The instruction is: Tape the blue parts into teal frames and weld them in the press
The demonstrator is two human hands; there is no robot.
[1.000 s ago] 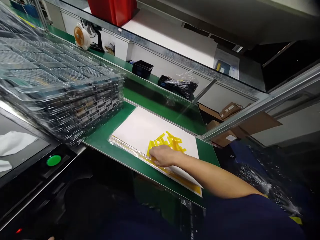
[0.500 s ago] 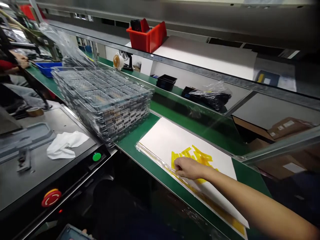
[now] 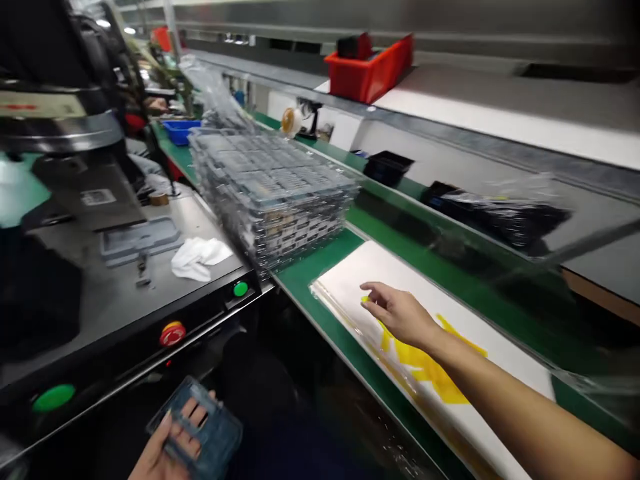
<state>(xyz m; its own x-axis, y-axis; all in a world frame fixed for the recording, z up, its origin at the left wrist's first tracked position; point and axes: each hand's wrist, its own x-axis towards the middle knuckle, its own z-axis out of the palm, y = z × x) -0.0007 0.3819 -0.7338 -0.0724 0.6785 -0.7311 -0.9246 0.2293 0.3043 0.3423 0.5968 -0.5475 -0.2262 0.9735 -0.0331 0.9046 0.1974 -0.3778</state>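
Observation:
My right hand (image 3: 400, 313) hovers over a white sheet (image 3: 360, 280) on the green bench, fingers pinched on a small yellow strip at their tips. More yellow strips (image 3: 430, 363) lie on the sheet under my wrist and forearm. My left hand (image 3: 167, 447) is low at the bottom edge, fingers wrapped round a small clear bluish plastic tray (image 3: 210, 433) seen through its wall.
A tall stack of clear plastic trays (image 3: 273, 193) stands on the green bench (image 3: 310, 267) left of the sheet. A grey machine table (image 3: 115, 287) carries a white cloth (image 3: 197, 259), green buttons and a red stop button (image 3: 173, 332). A red bin (image 3: 370, 70) sits on the upper shelf. Another person works at far left.
The view has swung left. My right hand has lifted off the pile of yellow strips and moved left with one pinched. My left hand with the small tray has come into view.

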